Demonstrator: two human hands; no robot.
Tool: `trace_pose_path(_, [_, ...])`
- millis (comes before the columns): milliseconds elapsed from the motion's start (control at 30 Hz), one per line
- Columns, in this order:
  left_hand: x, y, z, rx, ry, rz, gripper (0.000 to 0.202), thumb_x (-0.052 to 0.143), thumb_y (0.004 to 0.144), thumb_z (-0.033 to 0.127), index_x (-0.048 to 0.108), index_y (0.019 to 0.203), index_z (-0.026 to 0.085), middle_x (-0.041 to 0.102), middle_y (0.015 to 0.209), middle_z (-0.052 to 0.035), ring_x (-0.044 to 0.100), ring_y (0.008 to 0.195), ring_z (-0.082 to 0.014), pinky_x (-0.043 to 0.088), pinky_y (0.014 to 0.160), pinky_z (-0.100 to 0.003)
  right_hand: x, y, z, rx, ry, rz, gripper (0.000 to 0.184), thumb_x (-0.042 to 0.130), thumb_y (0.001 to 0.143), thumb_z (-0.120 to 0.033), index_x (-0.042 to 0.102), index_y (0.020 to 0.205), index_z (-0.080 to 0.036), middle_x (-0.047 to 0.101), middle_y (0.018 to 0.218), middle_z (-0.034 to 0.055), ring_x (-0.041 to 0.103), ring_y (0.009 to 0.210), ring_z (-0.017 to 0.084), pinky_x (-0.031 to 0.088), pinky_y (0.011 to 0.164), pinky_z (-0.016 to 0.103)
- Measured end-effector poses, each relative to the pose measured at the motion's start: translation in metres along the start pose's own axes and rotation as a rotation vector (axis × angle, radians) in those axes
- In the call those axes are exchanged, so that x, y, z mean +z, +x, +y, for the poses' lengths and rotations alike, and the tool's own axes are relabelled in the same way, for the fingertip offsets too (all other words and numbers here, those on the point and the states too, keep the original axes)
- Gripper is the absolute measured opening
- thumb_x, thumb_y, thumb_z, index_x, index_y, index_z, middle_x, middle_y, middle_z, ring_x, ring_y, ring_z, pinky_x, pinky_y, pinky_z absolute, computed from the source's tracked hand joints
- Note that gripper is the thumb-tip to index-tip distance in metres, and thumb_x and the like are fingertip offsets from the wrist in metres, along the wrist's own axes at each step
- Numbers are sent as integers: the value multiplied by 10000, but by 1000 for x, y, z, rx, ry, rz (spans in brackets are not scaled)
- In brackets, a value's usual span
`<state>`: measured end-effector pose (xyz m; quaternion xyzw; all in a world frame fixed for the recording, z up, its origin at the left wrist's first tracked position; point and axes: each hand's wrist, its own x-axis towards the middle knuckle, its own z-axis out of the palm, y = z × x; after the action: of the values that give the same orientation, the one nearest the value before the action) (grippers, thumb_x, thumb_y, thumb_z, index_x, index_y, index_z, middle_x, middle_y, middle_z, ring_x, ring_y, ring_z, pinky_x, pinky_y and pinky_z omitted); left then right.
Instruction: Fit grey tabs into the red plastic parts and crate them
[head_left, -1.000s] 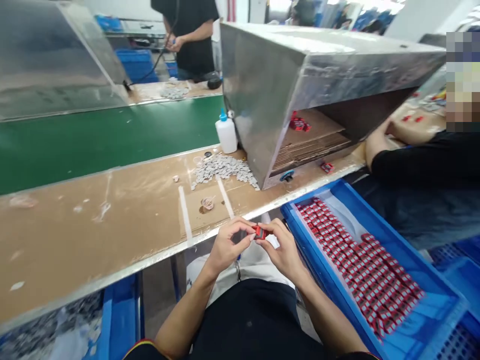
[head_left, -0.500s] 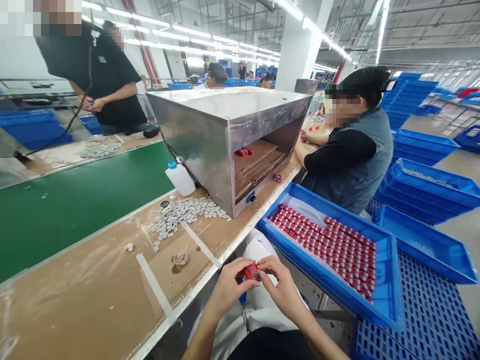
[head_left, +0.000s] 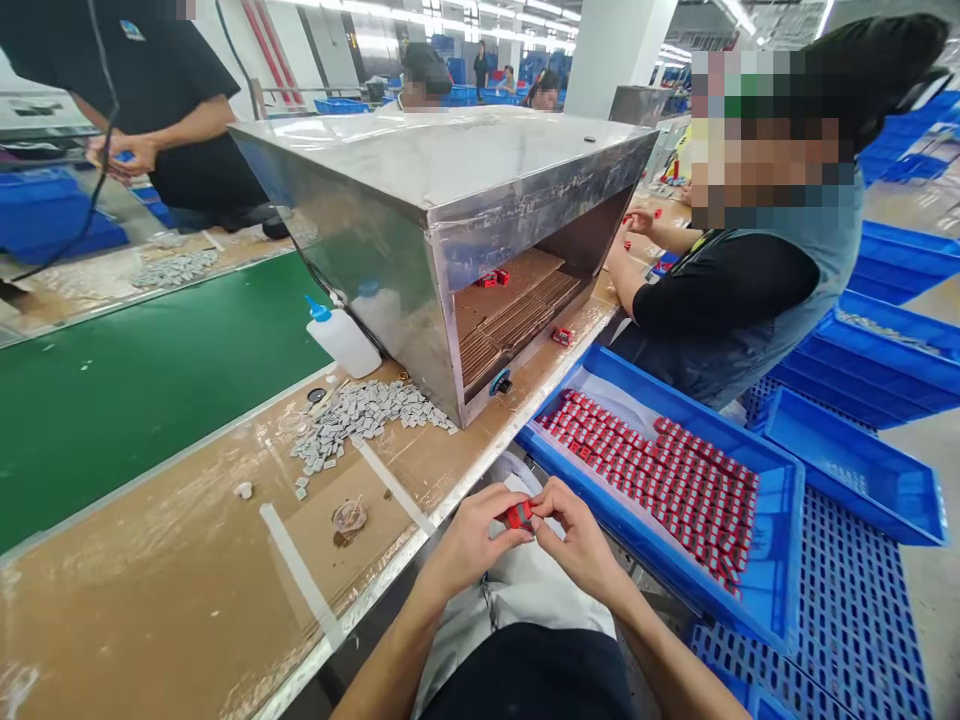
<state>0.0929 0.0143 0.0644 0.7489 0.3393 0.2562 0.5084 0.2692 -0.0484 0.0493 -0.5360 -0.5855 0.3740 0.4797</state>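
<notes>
Left hand [head_left: 472,535] and right hand [head_left: 579,545] are both closed on one small red part [head_left: 517,515], pinched between them at the fingertips, over the lap. Fingers hide most of it. Only a red face with a dark patch shows, so its exact shape and detail can't be made out. Below the hands: light apron [head_left: 517,600] and dark shirt [head_left: 525,680], cut off by the bottom edge.

Blue tray [head_left: 784,545] sits just right of the right hand, packed with rows of red parts [head_left: 652,480] on a white liner. Some rows are uneven; the parts are too small to check one by one.

Brown-topped bench [head_left: 165,570] runs just past the hands. On it: pile of grey pieces [head_left: 360,420], small clear dish [head_left: 349,516], white squeeze bottle [head_left: 345,340] with a blue tip. Green belt [head_left: 150,370] lies beyond, to the left.

Steel box [head_left: 442,170] stands on the bench, open toward the right, with stacked cardboard [head_left: 510,310] and a few red parts [head_left: 491,279] inside. Its interior is partly shadowed. One red part [head_left: 562,337] sits on the bench by its opening.

Co-worker [head_left: 727,300] sits far right, hands [head_left: 637,222] at the bench beyond the box. Another person [head_left: 165,120] stands far left, head cut off.
</notes>
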Motion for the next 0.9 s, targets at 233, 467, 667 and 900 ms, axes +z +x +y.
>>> trace_pose_path(233, [5,22,2,-41,-15,21,269,778,808,296,768,1058,198,643,881,-32,596,792,-175,504,793,-271,-19,16,10,-10,161,-47,168,616,959,-336,605,834,-224,596,937,36,594,893,170,491,814,303])
trace_pose_path(467, [20,43,-14,-108,-8,44,279,774,798,302,786,1060,208,666,838,-40,609,769,-187,512,742,-266,-11,19,49,45,333,82,171,607,964,-365,556,864,-236,568,994,40,568,939,172,494,837,308])
trace_pose_path(667, [31,50,-19,-98,-2,3,260,698,875,373,779,1051,200,684,881,-63,633,796,-191,535,782,-270,-16,11,72,29,303,108,205,605,970,-381,553,842,-229,542,911,24,544,872,166,469,799,298])
trace_pose_path(900, [41,77,-26,-103,12,-111,321,769,832,411,778,1077,204,683,869,-51,626,799,-190,531,795,-273,-63,21,70,78,194,-36,160,610,974,-380,606,910,-233,627,993,60,622,936,186,512,849,332])
